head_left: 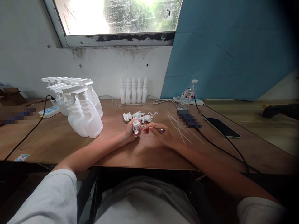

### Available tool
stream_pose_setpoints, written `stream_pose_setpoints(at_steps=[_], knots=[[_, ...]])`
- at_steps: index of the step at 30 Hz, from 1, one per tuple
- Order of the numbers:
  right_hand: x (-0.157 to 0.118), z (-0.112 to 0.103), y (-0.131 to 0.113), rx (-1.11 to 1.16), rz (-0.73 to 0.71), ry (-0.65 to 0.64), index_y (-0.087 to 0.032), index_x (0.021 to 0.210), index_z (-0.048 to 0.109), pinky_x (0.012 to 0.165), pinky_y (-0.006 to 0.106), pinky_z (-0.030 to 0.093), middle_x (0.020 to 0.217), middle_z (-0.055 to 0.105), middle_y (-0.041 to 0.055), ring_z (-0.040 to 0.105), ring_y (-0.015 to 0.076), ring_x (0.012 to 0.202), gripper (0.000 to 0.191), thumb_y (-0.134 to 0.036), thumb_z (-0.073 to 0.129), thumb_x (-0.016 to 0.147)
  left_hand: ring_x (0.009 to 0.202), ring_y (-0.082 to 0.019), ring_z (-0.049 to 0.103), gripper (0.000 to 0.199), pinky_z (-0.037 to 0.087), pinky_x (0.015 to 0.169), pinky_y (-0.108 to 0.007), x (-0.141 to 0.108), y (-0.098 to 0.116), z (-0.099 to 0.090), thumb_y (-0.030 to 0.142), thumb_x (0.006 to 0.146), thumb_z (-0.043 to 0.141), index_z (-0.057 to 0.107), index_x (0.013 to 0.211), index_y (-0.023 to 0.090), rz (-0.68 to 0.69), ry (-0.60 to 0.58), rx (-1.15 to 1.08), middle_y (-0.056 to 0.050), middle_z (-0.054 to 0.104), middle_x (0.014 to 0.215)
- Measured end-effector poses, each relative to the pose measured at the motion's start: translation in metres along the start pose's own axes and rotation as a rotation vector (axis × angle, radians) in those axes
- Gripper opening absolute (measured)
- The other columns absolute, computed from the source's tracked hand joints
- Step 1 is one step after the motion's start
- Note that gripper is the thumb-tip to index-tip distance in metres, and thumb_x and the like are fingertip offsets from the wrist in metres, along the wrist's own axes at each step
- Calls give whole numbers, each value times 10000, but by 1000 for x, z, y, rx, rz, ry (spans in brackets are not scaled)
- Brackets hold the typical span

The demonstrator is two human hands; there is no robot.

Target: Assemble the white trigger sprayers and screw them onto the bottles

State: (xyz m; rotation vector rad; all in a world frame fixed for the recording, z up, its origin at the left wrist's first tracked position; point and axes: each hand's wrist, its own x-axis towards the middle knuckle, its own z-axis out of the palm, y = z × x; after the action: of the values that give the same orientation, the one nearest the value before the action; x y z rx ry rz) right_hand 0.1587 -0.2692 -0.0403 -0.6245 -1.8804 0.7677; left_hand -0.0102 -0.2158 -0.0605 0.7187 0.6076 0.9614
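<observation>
My left hand (130,133) is closed around a white spray trigger head (136,127), its round collar facing up toward me. My right hand (161,133) pinches a slim screwdriver-like tool (161,130). The tool's thin tip points left and meets the edge of the trigger head or stops just beside it; I cannot tell which. Just beyond my left hand lie several loose white trigger heads (127,116) and a few small white ring washers (152,114). Thin white tubes (181,132) are scattered to the right of my right hand.
White spray bottles with triggers (85,116) stand in rows on the left. Several slim white bottles (134,90) line the wall. At right are a water bottle (187,96), a phone (221,127) and black cables (217,146). A power strip (49,111) lies left.
</observation>
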Motion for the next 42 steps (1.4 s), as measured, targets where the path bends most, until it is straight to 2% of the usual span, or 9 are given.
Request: stream_pose_setpoints(at_steps=[6,15,22,25,28,33,35,40,42], knots=[[-4,-2,-4,-158,-98,24,-222,919,701,757,331,532,820,707,46,662,172,774,266,-385,495,958,289,-78,338,146,116,292,-183,1,0,0,304,764,513,500,708,170,17,-20,-37,27,466,434],[-3,-4,1,-257,-231,39,-231,941,689,782,344,548,819,708,52,674,183,835,202,-298,498,954,298,-73,345,136,134,289,-175,-2,0,2,300,767,530,496,739,172,29,-31,-26,31,491,468],[-3,-8,13,-475,-397,-38,-260,1068,675,867,350,545,1079,696,84,670,198,985,200,-243,536,926,310,-64,347,243,149,307,-180,-4,0,5,372,818,540,476,702,167,10,-40,17,19,490,471],[0,-14,17,-624,-419,-5,-273,1087,662,906,391,523,1117,675,84,644,219,1035,209,-237,538,922,332,-69,384,285,158,318,-181,-4,-2,6,414,815,582,476,718,168,11,-38,34,13,507,486],[6,-24,21,-706,-309,106,-263,1050,668,926,409,505,1098,669,88,628,236,1052,193,-285,514,935,373,-86,443,292,173,335,-181,-4,-3,7,436,801,623,490,774,177,22,-38,44,12,526,507],[16,-44,37,-570,66,278,-206,954,678,881,374,498,986,688,87,638,227,952,262,-403,507,925,400,-91,464,337,178,351,-186,-7,-3,8,493,791,627,489,816,187,2,-30,54,11,541,544],[17,-49,45,-486,198,291,-191,924,680,826,355,506,956,694,82,639,218,887,289,-451,559,879,430,-98,486,342,215,365,-184,-8,-4,10,491,778,629,487,836,186,18,-26,67,8,551,577],[16,-55,63,-366,349,227,-172,910,665,549,269,467,574,606,-10,563,145,508,432,-574,515,871,592,-148,571,359,382,457,-213,-8,-9,8,342,696,652,430,949,216,183,-127,107,6,585,757],[16,-56,66,-345,377,247,-165,933,651,522,257,451,602,615,-9,571,136,486,462,-599,505,867,637,-153,576,407,409,496,-225,-6,-9,3,272,669,646,403,992,232,282,-116,221,4,586,829]])
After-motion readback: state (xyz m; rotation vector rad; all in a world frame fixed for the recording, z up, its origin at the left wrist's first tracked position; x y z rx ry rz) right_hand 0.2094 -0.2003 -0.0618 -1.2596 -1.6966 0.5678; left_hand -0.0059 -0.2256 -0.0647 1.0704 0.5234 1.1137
